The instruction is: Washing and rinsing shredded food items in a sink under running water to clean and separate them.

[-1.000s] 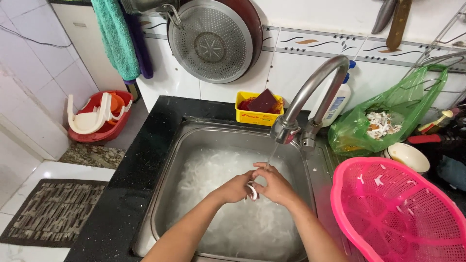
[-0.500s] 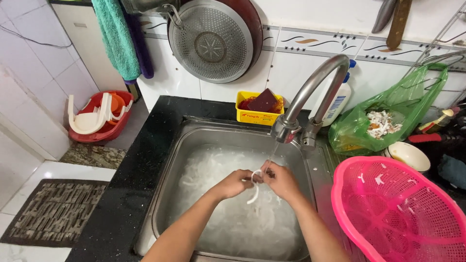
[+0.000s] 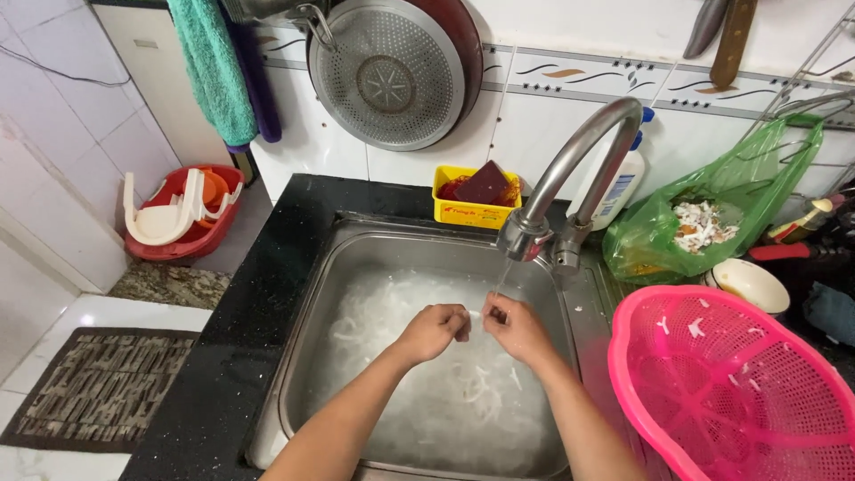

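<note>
Both hands close their grip on one small pale strip just below the middle of the frame: the left hand (image 3: 435, 330) curled nearly to a fist, the right hand (image 3: 515, 328) pinching with fingertips, the two almost touching under the thin stream of water from the curved steel faucet (image 3: 570, 178). What exactly the strip is I cannot tell; it looks like the white translucent strips (image 3: 445, 392) that lie heaped in water across the floor of the steel sink (image 3: 312, 312) beneath the hands.

Judging from how things lie, the rinsing is at an early or middle stage: most strips sit in the sink, while the pink plastic colander (image 3: 739, 392) at the lower right holds only a few white flecks on its mesh. A green plastic bag (image 3: 712, 223) of scraps stands at the right, a yellow tub (image 3: 476, 200) with a dark sponge behind the sink on the black surface (image 3: 232, 356), and a metal pan (image 3: 392, 71) hangs at the top.
</note>
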